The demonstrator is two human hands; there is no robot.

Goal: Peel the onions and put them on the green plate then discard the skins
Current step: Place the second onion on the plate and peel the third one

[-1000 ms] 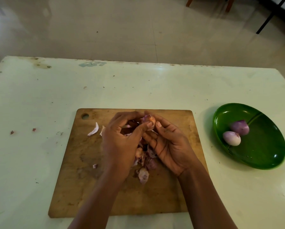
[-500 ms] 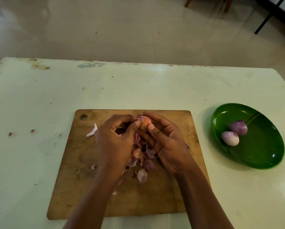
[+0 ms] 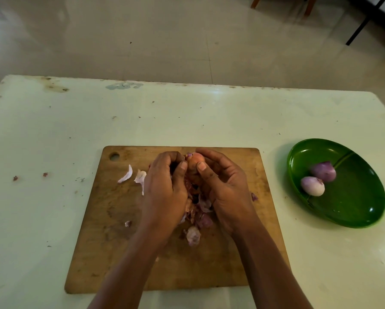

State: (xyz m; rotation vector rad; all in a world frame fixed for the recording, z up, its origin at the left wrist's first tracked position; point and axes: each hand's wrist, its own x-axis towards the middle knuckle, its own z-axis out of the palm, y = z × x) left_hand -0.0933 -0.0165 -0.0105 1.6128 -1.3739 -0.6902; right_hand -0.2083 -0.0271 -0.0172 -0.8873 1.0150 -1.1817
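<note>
A: What has changed in the last second?
B: The left hand (image 3: 164, 192) and right hand (image 3: 222, 190) have drawn together. Both thumbs now pinch the onion (image 3: 194, 160) at their fingertips, papery skin still on.
A: So peeling isn't finished?
B: I'd say not. Two peeled onions (image 3: 313, 186) sit on the green plate (image 3: 354, 208), well right of the right hand. The skins (image 3: 200, 217) lie between the wrists.
</note>
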